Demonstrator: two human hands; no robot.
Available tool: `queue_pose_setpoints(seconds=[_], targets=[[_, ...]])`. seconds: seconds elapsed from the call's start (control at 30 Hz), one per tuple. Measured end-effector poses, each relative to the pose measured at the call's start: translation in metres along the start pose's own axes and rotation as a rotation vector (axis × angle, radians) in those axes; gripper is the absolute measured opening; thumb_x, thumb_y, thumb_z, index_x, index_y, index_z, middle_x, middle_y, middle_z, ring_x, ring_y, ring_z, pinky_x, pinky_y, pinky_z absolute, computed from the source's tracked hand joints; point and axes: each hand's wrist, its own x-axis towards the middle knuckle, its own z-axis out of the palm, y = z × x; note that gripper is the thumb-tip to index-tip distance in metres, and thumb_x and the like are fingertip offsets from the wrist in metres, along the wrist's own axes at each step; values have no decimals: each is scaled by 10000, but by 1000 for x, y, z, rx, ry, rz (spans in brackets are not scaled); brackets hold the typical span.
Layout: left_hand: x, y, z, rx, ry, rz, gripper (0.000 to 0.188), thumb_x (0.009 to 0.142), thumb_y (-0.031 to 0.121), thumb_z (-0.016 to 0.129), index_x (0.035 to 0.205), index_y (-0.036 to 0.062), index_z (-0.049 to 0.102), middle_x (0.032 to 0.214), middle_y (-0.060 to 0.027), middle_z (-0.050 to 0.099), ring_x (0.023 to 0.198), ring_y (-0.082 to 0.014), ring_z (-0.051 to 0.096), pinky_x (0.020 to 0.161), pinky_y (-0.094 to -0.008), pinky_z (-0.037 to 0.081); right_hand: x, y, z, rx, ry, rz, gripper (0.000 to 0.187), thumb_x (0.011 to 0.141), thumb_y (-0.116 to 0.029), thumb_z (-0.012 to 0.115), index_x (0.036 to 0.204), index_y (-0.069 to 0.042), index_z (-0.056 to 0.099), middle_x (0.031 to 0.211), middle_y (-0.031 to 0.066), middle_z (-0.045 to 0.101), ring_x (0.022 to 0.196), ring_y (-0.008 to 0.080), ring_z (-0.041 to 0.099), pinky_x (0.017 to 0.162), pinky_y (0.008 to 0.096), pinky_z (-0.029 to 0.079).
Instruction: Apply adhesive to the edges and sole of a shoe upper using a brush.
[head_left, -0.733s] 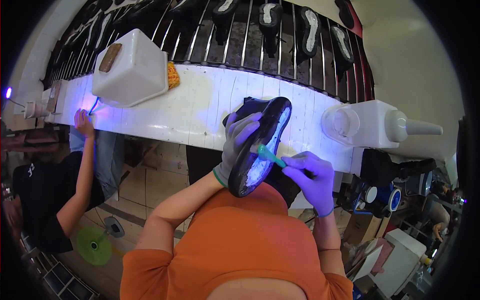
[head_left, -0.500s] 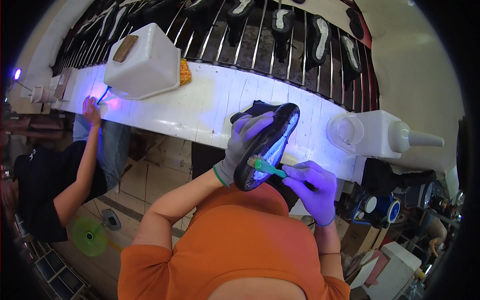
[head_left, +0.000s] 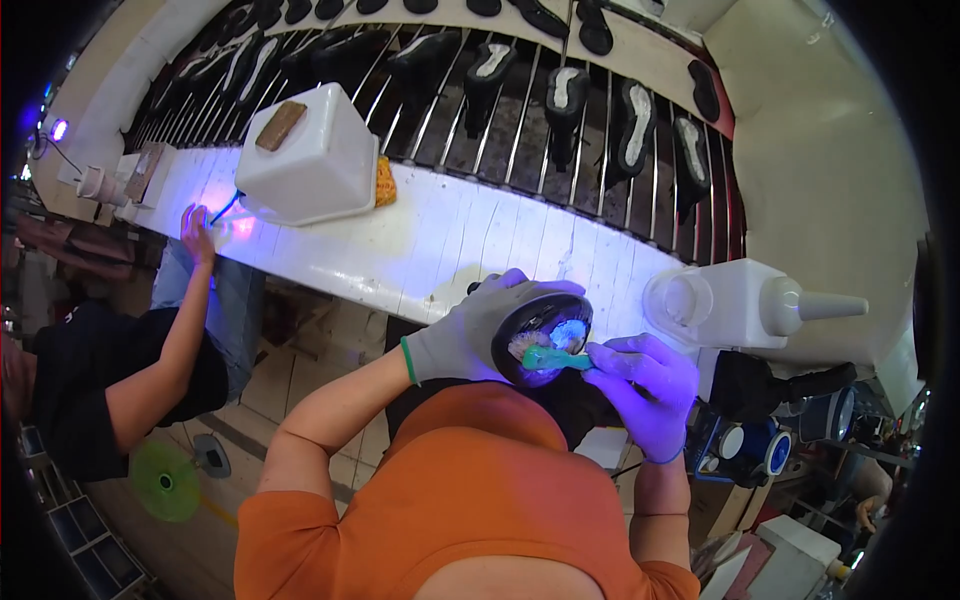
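Observation:
In front of my chest a black shoe [head_left: 503, 348] is held by my left hand [head_left: 465, 328], whose grey glove with green cuff wraps round its side. The shoe is tipped end-on, its bottom turned toward me; the far part is hidden. Pale wet-looking coating, bluish under the light, covers the recessed sole inside a black rim. My right hand [head_left: 645, 375], in a glove tinted violet by the light, pinches a green-handled brush [head_left: 555, 360]. Its pale bristles touch the sole at the left of the recess.
A white worktable [head_left: 400, 250] lies ahead, with a white container [head_left: 310, 165] bearing a brown block [head_left: 281, 126]. At right stands a white nozzled bottle [head_left: 735, 300]. Behind, coated shoes lie on a roller conveyor [head_left: 515, 135]. A co-worker's hand [head_left: 197, 235] is at left.
The shoe has swung from a lengthwise slant to end-on, and my left hand has turned with it. My right hand has shifted slightly right and down, the brush still on the sole. The view has tilted up.

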Motion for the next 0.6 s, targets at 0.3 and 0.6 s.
queue_pose_setpoints(seconds=[0.3,0.6], targets=[[49,-41,-27,-376,-493,-175,636,631,289,888,1164,62,626,1046,-59,683,901,-131,623,835,-292,496,38,7,-29,-306,52,-103,247,751,-90,765,996,-100,734,800,75,673,663,203,639,573,306,489],[88,-73,-40,-220,-765,-222,635,639,254,899,1186,64,640,1150,-67,661,1041,-147,599,959,-309,452,63,3,-58,-512,-229,-120,126,798,-140,731,921,-117,723,781,28,651,646,194,608,534,307,449]])
